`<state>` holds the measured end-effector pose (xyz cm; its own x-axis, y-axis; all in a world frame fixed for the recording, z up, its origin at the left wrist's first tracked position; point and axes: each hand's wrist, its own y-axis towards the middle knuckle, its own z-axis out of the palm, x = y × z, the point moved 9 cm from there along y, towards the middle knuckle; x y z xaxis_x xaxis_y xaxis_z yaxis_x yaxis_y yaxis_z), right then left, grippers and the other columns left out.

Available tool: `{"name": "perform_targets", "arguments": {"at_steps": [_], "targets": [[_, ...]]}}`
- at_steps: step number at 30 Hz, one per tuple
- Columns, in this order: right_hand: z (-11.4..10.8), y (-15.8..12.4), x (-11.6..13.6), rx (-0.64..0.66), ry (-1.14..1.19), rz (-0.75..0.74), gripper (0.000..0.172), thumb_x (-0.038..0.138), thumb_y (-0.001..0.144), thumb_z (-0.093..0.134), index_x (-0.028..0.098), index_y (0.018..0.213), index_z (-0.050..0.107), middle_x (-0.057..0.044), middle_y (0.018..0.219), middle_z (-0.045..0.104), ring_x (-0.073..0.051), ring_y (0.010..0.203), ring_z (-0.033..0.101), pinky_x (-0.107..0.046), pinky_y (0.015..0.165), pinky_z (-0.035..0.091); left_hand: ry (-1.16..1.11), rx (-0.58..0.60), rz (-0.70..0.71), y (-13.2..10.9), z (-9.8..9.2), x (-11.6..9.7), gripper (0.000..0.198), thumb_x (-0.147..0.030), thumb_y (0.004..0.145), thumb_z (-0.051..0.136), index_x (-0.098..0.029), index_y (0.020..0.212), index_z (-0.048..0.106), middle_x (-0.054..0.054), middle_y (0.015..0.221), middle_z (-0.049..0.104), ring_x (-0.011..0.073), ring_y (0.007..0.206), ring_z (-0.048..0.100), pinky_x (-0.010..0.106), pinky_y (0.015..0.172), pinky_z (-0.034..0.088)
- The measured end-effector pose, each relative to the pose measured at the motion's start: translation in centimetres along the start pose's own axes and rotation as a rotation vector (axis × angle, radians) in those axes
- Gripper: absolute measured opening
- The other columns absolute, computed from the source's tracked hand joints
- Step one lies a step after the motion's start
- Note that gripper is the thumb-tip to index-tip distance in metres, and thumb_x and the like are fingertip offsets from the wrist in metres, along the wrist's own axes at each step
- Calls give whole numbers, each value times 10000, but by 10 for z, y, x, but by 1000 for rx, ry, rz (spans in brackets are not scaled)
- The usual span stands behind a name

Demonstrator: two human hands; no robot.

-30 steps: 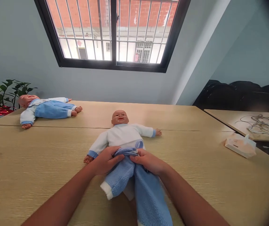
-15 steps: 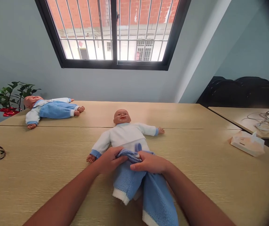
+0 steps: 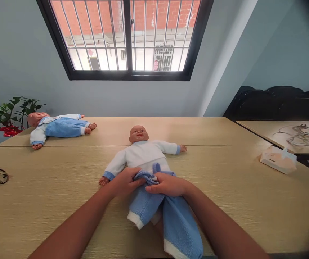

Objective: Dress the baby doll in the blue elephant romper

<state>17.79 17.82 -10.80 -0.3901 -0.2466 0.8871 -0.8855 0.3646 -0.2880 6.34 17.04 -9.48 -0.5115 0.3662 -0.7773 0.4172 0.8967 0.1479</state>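
With our left hand [image 3: 127,182] and right hand [image 3: 168,184] pinching the bunched waistband [image 3: 144,175] of the blue trousers [image 3: 183,226] over the baby doll [image 3: 143,148]'s lower body, we see its white top [image 3: 147,158] already on, the trousers not fitted around its waist.

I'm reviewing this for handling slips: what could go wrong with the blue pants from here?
The blue pants are bunched at the waist between the left hand and right hand, so the fabric could twist or snag.

One white cuff reaches the near edge of the table, so that leg might slip over it.

The nearer doll's outstretched hand lies close beside the left wrist, and could get bumped.
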Motion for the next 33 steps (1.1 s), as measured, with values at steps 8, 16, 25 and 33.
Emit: {"name": "perform_targets", "arguments": {"at_steps": [8, 16, 25, 33], "targets": [[1, 0, 10, -21, -2, -71, 476, 609, 953, 626, 194, 758, 499, 42, 737, 428, -112, 667, 382, -256, 613, 328, 15, 10, 27, 1, 1, -3, 244, -389, 983, 587, -184, 855, 616, 9, 824, 681, 167, 752, 581, 263, 685, 412], [0, -1, 8, -7, -6, -68, 516, 627, 868, 712, 207, 694, 468, 46, 685, 380, -111, 632, 340, -259, 569, 284, -27, 41, 13, 1, 4, 1, 287, -424, 990, 577, -168, 872, 631, 23, 846, 680, 177, 775, 575, 271, 706, 425], [1, -3, 13, 11, 6, -53, 513, 604, 843, 741, 208, 675, 462, 47, 670, 399, -110, 624, 359, -258, 554, 279, -93, 23, -13, 0, 3, 2, 290, -420, 986, 589, -166, 846, 604, 6, 798, 615, 163, 747, 518, 263, 679, 395], [-6, -4, -1, -58, 308, -81, 402, 499, 782, 853, 147, 908, 706, 3, 824, 663, -154, 746, 563, -274, 702, 473, -406, -28, -71, -4, 4, 0, 548, -676, 996, 513, -147, 985, 656, 39, 930, 650, 176, 832, 527, 281, 766, 449]]}}
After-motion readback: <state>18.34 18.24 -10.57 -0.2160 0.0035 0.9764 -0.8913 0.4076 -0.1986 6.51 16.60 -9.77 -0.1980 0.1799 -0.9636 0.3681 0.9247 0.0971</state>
